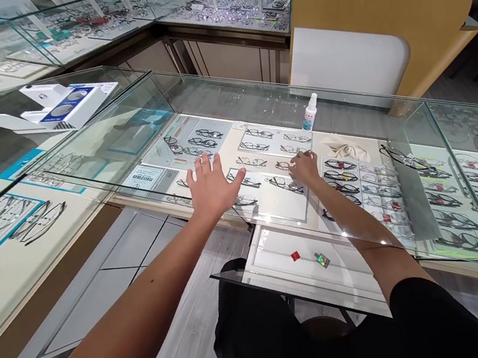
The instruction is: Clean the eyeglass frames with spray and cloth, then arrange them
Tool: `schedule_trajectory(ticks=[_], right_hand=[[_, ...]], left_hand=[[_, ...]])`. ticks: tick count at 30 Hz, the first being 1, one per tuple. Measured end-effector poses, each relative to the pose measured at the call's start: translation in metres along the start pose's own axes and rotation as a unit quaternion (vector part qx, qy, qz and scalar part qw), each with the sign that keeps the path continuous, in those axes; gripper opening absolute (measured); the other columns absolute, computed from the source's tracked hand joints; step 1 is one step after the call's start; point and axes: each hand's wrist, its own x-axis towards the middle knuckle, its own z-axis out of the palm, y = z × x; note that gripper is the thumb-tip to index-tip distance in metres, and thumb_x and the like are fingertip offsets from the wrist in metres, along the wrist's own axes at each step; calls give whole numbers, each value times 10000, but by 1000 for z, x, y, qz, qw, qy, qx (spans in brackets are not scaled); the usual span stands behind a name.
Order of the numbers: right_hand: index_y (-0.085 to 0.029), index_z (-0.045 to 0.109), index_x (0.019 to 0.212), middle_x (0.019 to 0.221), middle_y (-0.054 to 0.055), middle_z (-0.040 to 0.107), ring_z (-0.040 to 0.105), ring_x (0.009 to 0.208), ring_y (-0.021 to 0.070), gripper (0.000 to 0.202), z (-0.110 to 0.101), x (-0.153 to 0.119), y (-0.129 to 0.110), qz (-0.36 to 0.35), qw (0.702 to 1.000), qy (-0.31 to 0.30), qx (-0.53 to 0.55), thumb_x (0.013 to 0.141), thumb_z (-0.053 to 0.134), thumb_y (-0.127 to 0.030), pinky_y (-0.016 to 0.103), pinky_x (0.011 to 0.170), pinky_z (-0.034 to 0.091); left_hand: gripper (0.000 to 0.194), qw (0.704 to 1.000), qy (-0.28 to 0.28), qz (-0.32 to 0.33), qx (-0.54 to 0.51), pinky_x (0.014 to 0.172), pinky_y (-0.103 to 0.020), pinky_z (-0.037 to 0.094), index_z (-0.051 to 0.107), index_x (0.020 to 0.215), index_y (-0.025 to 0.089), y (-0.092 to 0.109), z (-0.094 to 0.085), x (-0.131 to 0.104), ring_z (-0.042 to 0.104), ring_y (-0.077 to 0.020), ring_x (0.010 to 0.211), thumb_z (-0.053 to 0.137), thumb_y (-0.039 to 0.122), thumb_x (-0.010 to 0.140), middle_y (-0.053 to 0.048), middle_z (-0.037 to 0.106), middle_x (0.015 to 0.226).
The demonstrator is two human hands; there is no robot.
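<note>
On the glass counter [156,207], eyeglasses [343,176] are seen in rows; a spray bottle [310,113] is placed beyond the right hand [305,168], whose grip cannot be told. By its fingers, a brown-framed pair [282,166] is aligned roughly left-right. The left hand [213,189] is spread, empty.

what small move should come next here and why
Probably firm up the right hand's fingertips on the small pair of glasses beside them, without sliding it. The fingers are curled right at that pair, though their grip can't be made out, and other frames lie close by. The left hand is spread open and looks empty.
</note>
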Motion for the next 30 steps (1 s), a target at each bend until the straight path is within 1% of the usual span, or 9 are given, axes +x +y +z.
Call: schedule_trajectory(ticks=[2,4,7,9,12,16,25,27,30], right_hand=[[-161,751,1125,1388,172,647,472,1309,310,327,5,-2,2,-5,1000,-9,-3,1067,497,-359,517,1184,252],[-196,782,1056,1334,158,684,507,1286,330,306,12,-5,3,-15,999,-34,-6,1030,570,-415,529,1168,271],[-224,813,925,1201,122,729,571,1177,309,273,21,-12,3,-32,997,-73,-8,961,662,-449,498,1107,320],[-232,828,922,1169,116,735,585,1140,296,250,24,-15,2,-38,996,-85,-10,949,665,-419,477,1066,338],[-237,842,965,1172,121,738,579,1154,299,231,27,-16,-2,-43,995,-92,-16,955,634,-338,470,1046,332],[-234,852,965,1123,125,756,586,1112,290,269,29,-14,-7,-47,993,-101,-25,964,582,-232,469,1022,325],[-212,840,895,1047,133,774,612,1079,292,250,24,-16,-8,-49,993,-105,-36,964,599,-204,477,1016,324],[-209,830,940,1091,140,777,616,1097,302,228,20,-19,-9,-50,993,-98,-33,967,605,-223,487,1031,330],[-199,784,1170,1259,163,746,594,1193,335,282,12,-29,-17,-62,995,-75,-22,1001,585,-306,521,1075,329]], left_hand=[[1010,1000,-1,1,-2,1368,-605,110,303,1729,136,0,0,0,104,-352,1706,255,819,986,-160,160,1823],[1006,1000,-2,1,-5,1368,-604,109,301,1730,142,1,0,0,102,-350,1707,257,818,987,-153,167,1823],[993,1000,0,0,-5,1369,-601,109,302,1732,161,1,0,0,107,-343,1706,264,816,986,-139,194,1819],[997,1000,3,0,-4,1369,-599,111,305,1730,157,0,0,0,111,-342,1706,265,819,985,-142,193,1819],[1019,1000,2,1,-1,1368,-601,112,304,1729,137,0,2,1,111,-348,1705,247,828,983,-156,167,1822],[1029,1000,3,1,3,1367,-604,115,303,1730,132,-1,3,1,111,-359,1704,240,834,981,-159,158,1823],[1009,1000,4,-2,-1,1369,-598,111,310,1728,134,0,2,1,111,-347,1706,261,819,989,-164,164,1821],[1010,1000,3,-2,-2,1369,-599,110,306,1729,131,0,2,1,110,-348,1706,262,818,989,-164,160,1821],[1015,1000,1,0,-6,1367,-606,106,305,1729,125,1,1,1,106,-351,1706,266,818,988,-169,162,1820]])
